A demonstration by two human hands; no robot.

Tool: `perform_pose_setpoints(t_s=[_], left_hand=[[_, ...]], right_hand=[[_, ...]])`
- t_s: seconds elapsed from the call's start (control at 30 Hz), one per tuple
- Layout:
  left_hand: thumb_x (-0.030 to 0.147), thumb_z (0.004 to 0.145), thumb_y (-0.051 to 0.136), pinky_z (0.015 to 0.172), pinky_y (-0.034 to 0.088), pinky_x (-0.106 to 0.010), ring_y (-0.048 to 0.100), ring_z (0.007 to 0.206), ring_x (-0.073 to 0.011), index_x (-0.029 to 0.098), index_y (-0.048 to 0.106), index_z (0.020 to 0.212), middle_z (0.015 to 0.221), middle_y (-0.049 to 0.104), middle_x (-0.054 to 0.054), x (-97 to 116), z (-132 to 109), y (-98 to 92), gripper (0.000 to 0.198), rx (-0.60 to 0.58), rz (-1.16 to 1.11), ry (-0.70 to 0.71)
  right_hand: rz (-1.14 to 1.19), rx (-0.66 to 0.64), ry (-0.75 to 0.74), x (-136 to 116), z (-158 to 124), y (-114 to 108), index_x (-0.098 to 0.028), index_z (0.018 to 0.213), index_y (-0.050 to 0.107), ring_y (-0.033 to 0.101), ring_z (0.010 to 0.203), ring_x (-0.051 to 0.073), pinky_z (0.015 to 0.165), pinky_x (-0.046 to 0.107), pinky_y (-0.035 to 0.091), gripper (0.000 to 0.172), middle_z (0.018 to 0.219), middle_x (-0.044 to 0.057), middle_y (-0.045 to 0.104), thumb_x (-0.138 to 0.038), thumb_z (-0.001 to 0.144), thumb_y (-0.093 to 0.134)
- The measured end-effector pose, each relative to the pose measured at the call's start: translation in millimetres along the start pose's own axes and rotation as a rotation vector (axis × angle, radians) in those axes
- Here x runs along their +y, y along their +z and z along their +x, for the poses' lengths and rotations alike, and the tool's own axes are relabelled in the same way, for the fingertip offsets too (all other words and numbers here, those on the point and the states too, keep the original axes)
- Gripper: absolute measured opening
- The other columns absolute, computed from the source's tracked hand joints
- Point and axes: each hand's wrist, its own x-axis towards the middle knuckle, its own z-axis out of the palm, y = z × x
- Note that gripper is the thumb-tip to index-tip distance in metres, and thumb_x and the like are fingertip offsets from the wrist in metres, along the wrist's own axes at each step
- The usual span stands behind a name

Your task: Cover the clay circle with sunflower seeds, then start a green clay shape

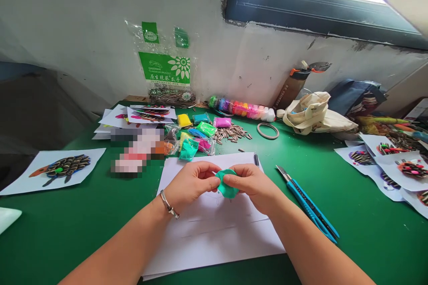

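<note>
A flattened piece of teal modelling clay (228,187) is pinched between my two hands above the paper. My left hand (197,182), with a silver bracelet at the wrist, grips its left edge between thumb and fingers. From the other side, my right hand (252,185) presses its thumb on the clay's upper right part. Below them lies a stack of white paper (214,240) with faint pencil lines, partly hidden by the hands. A dark pen (256,159) rests at the paper's upper right edge.
A blue utility knife (309,207), blade out, and scissors lie on the right. Behind the paper are clay packets (205,129), sunflower seeds (232,132) and a tape roll (268,131). Seed pictures (67,169) lie on both sides. A cloth bag (310,113) and bottle (292,84) stand by the wall.
</note>
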Motion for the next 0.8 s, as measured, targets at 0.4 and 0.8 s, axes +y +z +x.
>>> perform_pose_setpoints(t_s=[0.4, 0.8], left_hand=[[0.024, 0.065, 0.07, 0.065, 0.05, -0.028, 0.06, 0.068, -0.0147, 0.012, 0.066, 0.095, 0.072, 0.066, -0.002, -2.5, -0.3, 0.8, 0.032, -0.025, -0.001, -0.02], [0.026, 0.066, 0.069, 0.066, 0.05, -0.029, 0.06, 0.067, -0.0144, 0.011, 0.067, 0.091, 0.072, 0.066, -0.002, -1.2, -0.9, 1.7, 0.03, -0.034, 0.007, -0.005]], right_hand=[[0.052, 0.026, -0.001, 4.3, 2.3, 0.5, -0.012, 0.066, 0.066, 0.051, 0.055, 0.01, 0.053, 0.023, 0.039, 0.029, 0.059, 0.002, 0.059, -0.039, 0.07, 0.075], [0.049, 0.046, 0.005, 6.0, 4.0, 0.2, -0.012, 0.064, 0.064, 0.051, 0.053, 0.01, 0.051, 0.023, 0.038, 0.031, 0.057, 0.001, 0.059, -0.04, 0.068, 0.077]])
